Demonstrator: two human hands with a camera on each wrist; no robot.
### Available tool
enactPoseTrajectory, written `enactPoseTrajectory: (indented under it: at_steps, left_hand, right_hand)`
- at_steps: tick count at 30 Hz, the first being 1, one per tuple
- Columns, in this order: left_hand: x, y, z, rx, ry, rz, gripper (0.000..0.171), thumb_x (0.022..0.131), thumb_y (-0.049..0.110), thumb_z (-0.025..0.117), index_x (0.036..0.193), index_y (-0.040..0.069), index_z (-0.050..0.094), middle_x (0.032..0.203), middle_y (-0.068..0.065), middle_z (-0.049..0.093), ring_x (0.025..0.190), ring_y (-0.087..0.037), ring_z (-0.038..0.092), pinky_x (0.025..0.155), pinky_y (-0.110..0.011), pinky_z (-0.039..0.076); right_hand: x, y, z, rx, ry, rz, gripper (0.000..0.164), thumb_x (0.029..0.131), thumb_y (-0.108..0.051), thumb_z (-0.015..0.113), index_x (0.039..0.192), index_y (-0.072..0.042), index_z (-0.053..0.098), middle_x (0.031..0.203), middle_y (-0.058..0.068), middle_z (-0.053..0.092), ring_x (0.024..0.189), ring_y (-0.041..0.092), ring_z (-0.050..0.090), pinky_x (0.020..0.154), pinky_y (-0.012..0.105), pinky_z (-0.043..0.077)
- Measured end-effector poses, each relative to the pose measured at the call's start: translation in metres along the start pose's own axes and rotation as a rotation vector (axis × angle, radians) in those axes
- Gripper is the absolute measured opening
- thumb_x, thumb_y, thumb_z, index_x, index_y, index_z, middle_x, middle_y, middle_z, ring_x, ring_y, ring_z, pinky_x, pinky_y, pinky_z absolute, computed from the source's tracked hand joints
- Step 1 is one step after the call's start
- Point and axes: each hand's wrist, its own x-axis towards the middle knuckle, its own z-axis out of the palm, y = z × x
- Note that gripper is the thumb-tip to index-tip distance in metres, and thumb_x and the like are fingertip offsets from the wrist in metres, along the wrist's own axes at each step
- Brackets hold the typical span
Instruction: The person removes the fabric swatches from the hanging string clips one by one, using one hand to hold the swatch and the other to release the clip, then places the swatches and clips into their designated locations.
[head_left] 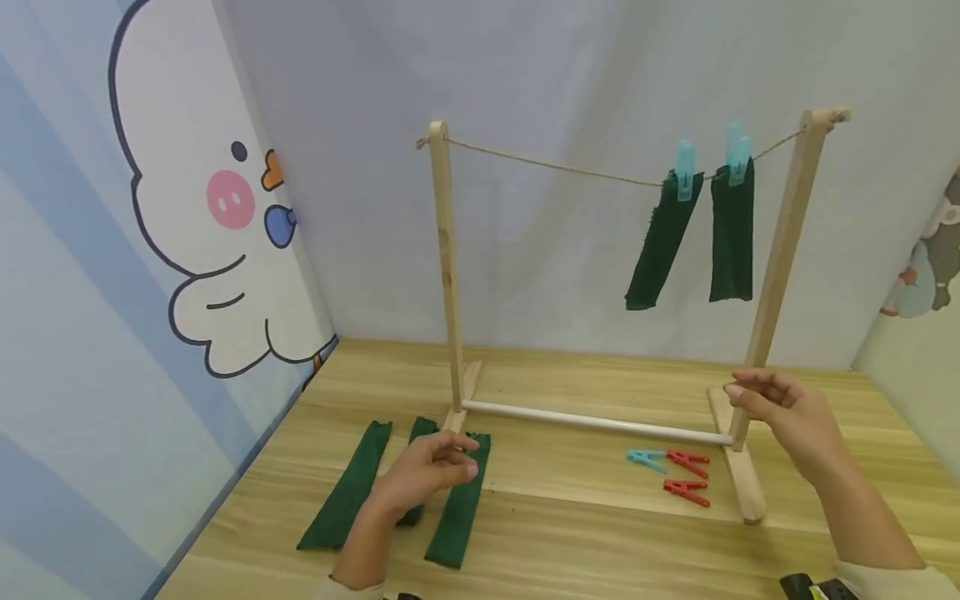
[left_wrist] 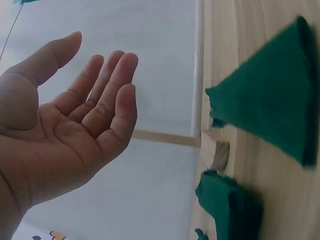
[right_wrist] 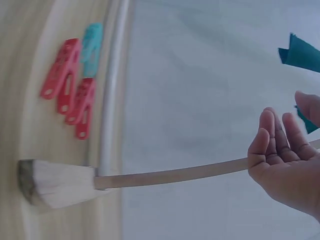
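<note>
My left hand [head_left: 423, 473] hovers above the green cloth strips at the left, its fingers relaxed and holding nothing. Under and beside it lie a wide strip [head_left: 348, 492], a partly hidden one [head_left: 422, 428] and a right-hand strip [head_left: 460, 521]. The left wrist view shows the bare palm [left_wrist: 65, 130] with fingers loosely bent. In front of the rack's right post, my right hand [head_left: 791, 417] is raised, loosely curved around nothing. Two green strips [head_left: 665, 242] [head_left: 732, 237] hang from the rope, each under a light blue clothespin [head_left: 686, 171] [head_left: 738, 158].
A wooden rack stands on the table [head_left: 570, 533], with a left post [head_left: 447, 267], a right post [head_left: 787, 242], a sagging rope [head_left: 555, 165] and a white bottom bar [head_left: 592, 422]. By its right foot lie a blue clothespin [head_left: 647, 458] and two red clothespins [head_left: 687, 462] [head_left: 686, 492].
</note>
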Motion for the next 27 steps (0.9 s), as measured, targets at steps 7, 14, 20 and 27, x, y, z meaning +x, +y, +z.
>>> enactPoseTrajectory:
  at_steps: [7,14,20,27]
  left_hand:
    - [0.016,0.012,0.014,0.012,0.047,0.069,0.033,0.091,0.014,0.061,0.119,-0.002,0.055,0.107,-0.016,0.058,0.096,-0.024,0.057,0.081,-0.038,0.047]
    - [0.034,0.019,0.022,0.025,0.094,0.143,0.029,0.092,0.015,0.061,0.117,0.002,0.057,0.105,-0.01,0.058,0.098,-0.023,0.056,0.082,-0.036,0.047]
    - [0.046,0.029,0.031,0.017,0.128,0.174,0.032,0.091,0.017,0.062,0.12,0.005,0.057,0.111,-0.012,0.057,0.099,-0.024,0.057,0.083,-0.038,0.047]
    - [0.057,0.054,0.047,-0.021,0.162,0.221,0.03,0.09,0.011,0.062,0.119,0.004,0.057,0.113,-0.015,0.056,0.098,-0.027,0.058,0.082,-0.037,0.048]
  right_hand:
    - [0.002,-0.022,-0.003,0.113,0.019,-0.132,0.025,0.093,-0.004,0.056,0.117,-0.01,0.058,0.105,-0.007,0.064,0.092,0.004,0.059,0.076,0.012,0.045]
    - [0.014,-0.05,-0.003,0.061,0.047,-0.23,0.031,0.09,0.003,0.057,0.12,-0.007,0.056,0.107,-0.005,0.064,0.093,0.005,0.059,0.077,0.012,0.045]
    - [0.023,-0.077,-0.004,-0.034,0.05,-0.335,0.038,0.088,0.007,0.057,0.126,0.001,0.051,0.112,-0.006,0.061,0.099,0.008,0.057,0.079,0.012,0.044]
    - [0.032,-0.109,-0.007,-0.112,0.066,-0.394,0.047,0.087,0.007,0.059,0.132,-0.001,0.048,0.124,0.0,0.056,0.11,0.01,0.051,0.085,0.013,0.04]
